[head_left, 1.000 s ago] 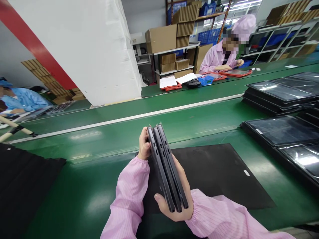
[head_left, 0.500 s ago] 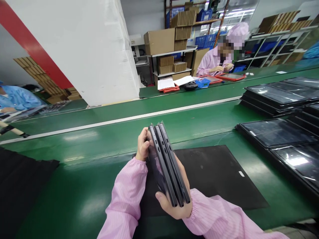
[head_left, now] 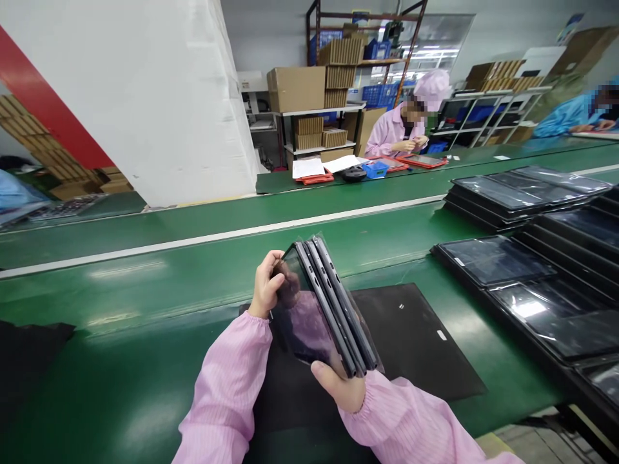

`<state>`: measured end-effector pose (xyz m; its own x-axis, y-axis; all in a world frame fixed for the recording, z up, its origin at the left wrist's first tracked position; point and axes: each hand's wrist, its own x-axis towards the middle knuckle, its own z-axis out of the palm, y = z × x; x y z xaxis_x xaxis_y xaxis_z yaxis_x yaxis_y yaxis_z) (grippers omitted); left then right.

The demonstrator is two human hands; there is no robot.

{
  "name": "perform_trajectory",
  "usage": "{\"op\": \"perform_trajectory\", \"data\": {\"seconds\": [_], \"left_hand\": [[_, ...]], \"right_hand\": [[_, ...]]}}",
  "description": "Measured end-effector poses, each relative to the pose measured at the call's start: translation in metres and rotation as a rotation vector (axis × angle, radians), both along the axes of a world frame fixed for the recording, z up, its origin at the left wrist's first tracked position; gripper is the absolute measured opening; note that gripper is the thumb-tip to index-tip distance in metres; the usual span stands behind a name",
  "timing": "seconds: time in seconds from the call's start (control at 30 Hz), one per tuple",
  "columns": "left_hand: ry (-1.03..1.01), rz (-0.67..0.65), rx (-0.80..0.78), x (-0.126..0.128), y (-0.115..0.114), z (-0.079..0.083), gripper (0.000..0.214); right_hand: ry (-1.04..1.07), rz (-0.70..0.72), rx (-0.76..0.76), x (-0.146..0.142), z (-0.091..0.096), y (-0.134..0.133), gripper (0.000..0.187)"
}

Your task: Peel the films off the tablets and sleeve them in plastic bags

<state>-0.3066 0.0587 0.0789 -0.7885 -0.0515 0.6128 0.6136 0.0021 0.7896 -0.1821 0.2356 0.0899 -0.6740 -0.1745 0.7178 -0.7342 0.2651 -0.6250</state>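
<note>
I hold three dark tablets [head_left: 323, 308] together on edge, tilted, above a black mat [head_left: 416, 341] on the green bench. My left hand [head_left: 267, 285] grips the far top corner of the stack, fingers curled on the glossy screen side. My right hand [head_left: 339, 385] cups the near bottom end from below, thumb against the screen. The screen of the leftmost tablet faces left and reflects my pink sleeve.
Stacks of dark tablets [head_left: 522, 270] lie on the bench at the right. A green conveyor [head_left: 203, 225] with a white stripe runs across behind. A person in pink [head_left: 396, 125] works at the far bench with orange trays [head_left: 420, 161]. A black mat [head_left: 29, 348] lies at the left.
The stack has tipped so its screen side turns more toward me. My view has shifted to the right, and both hands keep their grip.
</note>
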Motion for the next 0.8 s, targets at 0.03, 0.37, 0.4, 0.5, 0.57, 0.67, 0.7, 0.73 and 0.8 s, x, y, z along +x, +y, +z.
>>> {"op": "perform_trajectory", "data": {"seconds": [0.03, 0.37, 0.4, 0.5, 0.57, 0.67, 0.7, 0.73, 0.8], "left_hand": [[-0.001, -0.007, -0.001, 0.001, 0.001, 0.001, 0.051], [0.019, -0.047, 0.044, 0.002, 0.002, -0.003, 0.049], [0.018, -0.046, 0.048, 0.002, 0.002, -0.003, 0.050], [0.018, -0.045, 0.060, 0.002, 0.003, -0.003, 0.053], [0.020, -0.050, 0.066, 0.001, 0.003, -0.003, 0.054], [0.029, -0.067, 0.065, 0.001, 0.004, -0.004, 0.053], [0.033, -0.070, 0.065, 0.001, 0.004, -0.004, 0.052], [0.038, -0.071, 0.065, 0.001, 0.004, -0.004, 0.052], [0.046, -0.071, 0.068, 0.001, 0.004, -0.004, 0.052]], "right_hand": [[0.018, -0.003, -0.009, 0.001, 0.000, 0.000, 0.081], [0.095, -0.012, -0.076, 0.008, 0.009, -0.007, 0.081], [0.090, -0.011, -0.079, 0.008, 0.009, -0.007, 0.081], [0.072, -0.013, -0.092, 0.009, 0.010, -0.008, 0.081], [0.073, -0.028, -0.090, 0.009, 0.010, -0.008, 0.080], [0.088, -0.059, -0.066, 0.009, 0.011, -0.009, 0.078], [0.092, -0.064, -0.061, 0.009, 0.011, -0.009, 0.077], [0.095, -0.067, -0.061, 0.010, 0.011, -0.010, 0.077], [0.094, -0.065, -0.069, 0.010, 0.010, -0.011, 0.076]]}}
